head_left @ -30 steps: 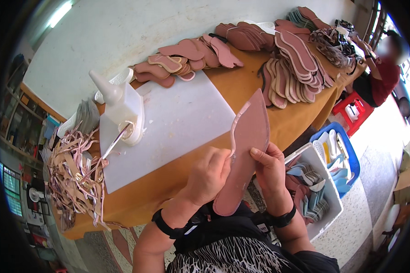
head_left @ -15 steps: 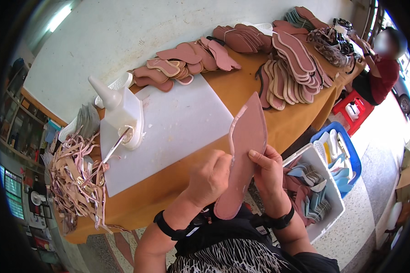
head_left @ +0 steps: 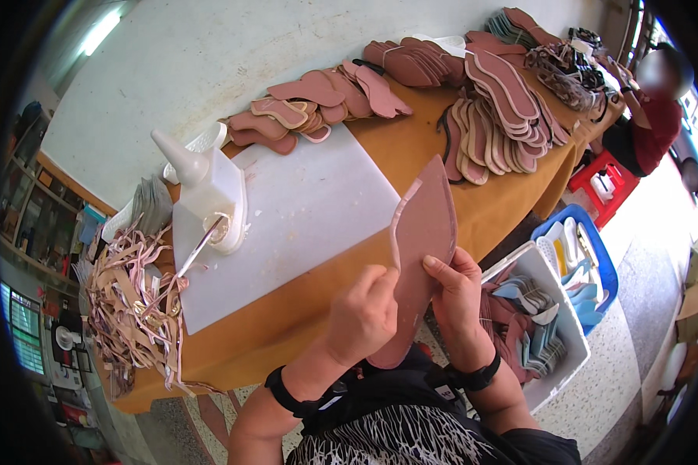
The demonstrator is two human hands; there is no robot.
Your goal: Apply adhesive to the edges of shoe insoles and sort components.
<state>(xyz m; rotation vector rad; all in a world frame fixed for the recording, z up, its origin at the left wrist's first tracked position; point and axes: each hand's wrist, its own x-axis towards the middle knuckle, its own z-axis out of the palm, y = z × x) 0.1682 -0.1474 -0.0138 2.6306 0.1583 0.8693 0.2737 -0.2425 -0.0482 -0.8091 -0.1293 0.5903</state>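
1. I see the pink insole piece held upright between both hands, in front of the chest and just off the near edge of the table. Its pointed tip rises above the fingers; its lower end dips behind the left hand.
2. My left hand is curled, fingers pressed together around the piece's lower left edge, thumb side toward the sheet.
3. My right hand pinches the right edge, thumb laid flat on the face and the fingers hidden behind it.
4. I judge the piece light and thin. It stands without drooping, so fairly stiff, though probably flexible if bent.
5. A paler strip runs along its left rim just above the left hand. Whether that is glue or binding I cannot tell, so I would keep my grip off it.
6. The best hold looks to be the two long edges near the middle, as now; gripping the tip would likely let it bend.
7. Beyond the left hand sit a white cutting board and a white glue bottle; beside the right hand is a white bin.
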